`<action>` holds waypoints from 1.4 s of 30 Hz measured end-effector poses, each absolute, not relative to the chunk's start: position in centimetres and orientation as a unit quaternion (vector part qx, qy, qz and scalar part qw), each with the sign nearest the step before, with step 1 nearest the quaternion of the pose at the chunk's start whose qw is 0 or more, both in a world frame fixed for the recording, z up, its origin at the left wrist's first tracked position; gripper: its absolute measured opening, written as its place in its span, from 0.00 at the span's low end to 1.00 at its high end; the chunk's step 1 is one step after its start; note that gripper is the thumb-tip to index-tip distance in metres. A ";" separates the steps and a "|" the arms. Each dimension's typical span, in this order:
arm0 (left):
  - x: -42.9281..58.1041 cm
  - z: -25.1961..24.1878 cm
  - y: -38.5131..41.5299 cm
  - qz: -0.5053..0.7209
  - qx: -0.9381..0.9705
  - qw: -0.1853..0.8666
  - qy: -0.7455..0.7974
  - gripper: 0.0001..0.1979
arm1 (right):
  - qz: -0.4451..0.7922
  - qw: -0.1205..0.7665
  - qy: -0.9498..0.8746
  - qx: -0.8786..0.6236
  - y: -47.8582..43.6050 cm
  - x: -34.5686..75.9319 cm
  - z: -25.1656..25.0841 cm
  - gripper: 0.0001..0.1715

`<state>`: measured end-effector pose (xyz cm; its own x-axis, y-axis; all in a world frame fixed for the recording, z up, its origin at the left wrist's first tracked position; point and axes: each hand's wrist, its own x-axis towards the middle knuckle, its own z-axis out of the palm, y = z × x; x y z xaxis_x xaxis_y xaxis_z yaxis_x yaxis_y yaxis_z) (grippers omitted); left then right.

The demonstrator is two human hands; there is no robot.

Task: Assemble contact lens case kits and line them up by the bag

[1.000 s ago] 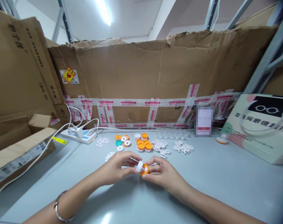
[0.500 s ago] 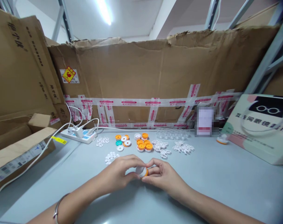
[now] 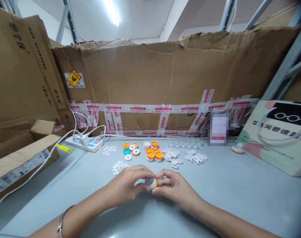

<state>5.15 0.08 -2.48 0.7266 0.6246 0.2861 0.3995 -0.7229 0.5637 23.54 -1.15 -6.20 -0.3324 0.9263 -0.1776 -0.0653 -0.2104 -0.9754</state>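
two hands (image 3: 130, 182) on one small round white-and-orange piece (image 3: 152, 184)

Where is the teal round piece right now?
In the head view, the teal round piece lies left of centre on the table, between an orange piece behind it and a white disc in front.

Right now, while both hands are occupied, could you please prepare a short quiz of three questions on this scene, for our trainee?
1. True or false: the left hand and the right hand both touch the white-and-orange round plastic piece.
2. Choose: the small pieces nearest to the white plastic power strip are A) orange, B) white, C) teal.
3. Complete: the silver metal bracelet is on the arm of the ____ hand.

Key: 1. True. 2. B. 3. Left.
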 end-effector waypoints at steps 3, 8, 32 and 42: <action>5.2 -2.6 0.0 0.235 0.899 0.230 0.290 0.16 | 0.644 0.384 -0.495 -0.439 -1.2 23.5 -6.2 0.24; 5.3 -2.7 0.0 0.237 0.902 0.210 0.293 0.15 | 0.641 0.387 -0.497 -0.438 -1.3 23.4 -6.0 0.23; 5.7 -4.2 0.2 0.264 0.847 0.308 0.345 0.16 | 0.695 0.361 -0.495 -0.375 -1.0 23.5 -6.6 0.28; 6.2 -5.4 0.2 0.261 0.874 0.216 0.348 0.14 | 0.631 0.327 -0.571 -0.412 0.0 24.5 -7.4 0.24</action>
